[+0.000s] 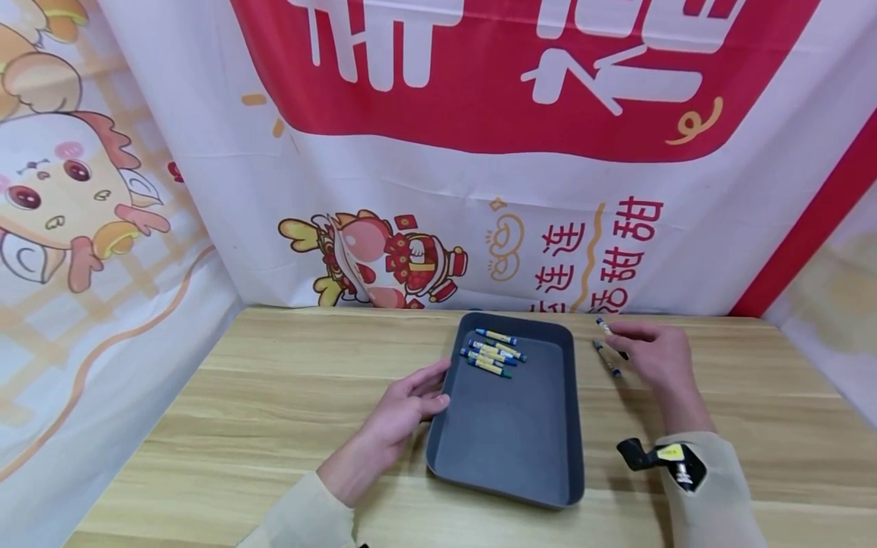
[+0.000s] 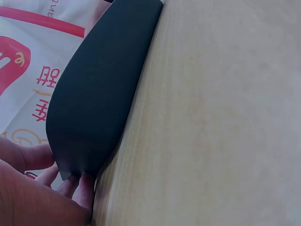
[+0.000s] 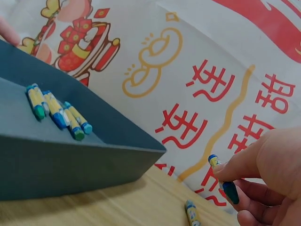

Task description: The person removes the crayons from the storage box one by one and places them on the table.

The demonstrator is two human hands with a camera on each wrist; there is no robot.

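Right grip [image 1: 654,355] pinches one crayon [image 3: 229,190] above the desk [image 1: 274,418], beside the tray [image 1: 507,438] that left grip [image 1: 404,403] holds at its side, so picking-up seems in hand, and next move probably calls for carrying it to the crayons inside [image 1: 490,365]

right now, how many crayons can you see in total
7 that I can make out: five crayons in the tray, one loose crayon on the table to its right, and one held crayon in the right hand. Some overlap in the tray, so another could be hidden.
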